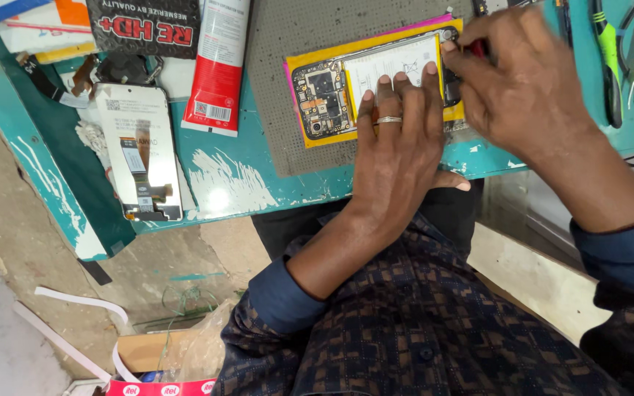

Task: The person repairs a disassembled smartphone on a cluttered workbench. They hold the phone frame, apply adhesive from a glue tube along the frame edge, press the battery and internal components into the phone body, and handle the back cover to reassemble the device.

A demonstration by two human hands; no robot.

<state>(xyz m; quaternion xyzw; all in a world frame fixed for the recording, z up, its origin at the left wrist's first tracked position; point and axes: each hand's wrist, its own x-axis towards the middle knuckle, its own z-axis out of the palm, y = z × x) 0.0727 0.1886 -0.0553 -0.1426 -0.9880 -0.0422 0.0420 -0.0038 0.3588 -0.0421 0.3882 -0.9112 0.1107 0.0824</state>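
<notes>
On the grey mat (277, 95), left hand (398, 154) flat on opened phone (372, 77)

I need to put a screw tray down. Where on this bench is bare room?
Bare teal bench lies between the spare screen, the red tube and the grey mat, whose upper left is bare too. Both hands crowd the phone; tools fill the right edge.

worn teal workbench (243, 183) (paint chipped white) above a dusty, perhaps concrete floor (9, 242), daylit.

dark patterned sleeves, silver ring (389, 119)
</notes>
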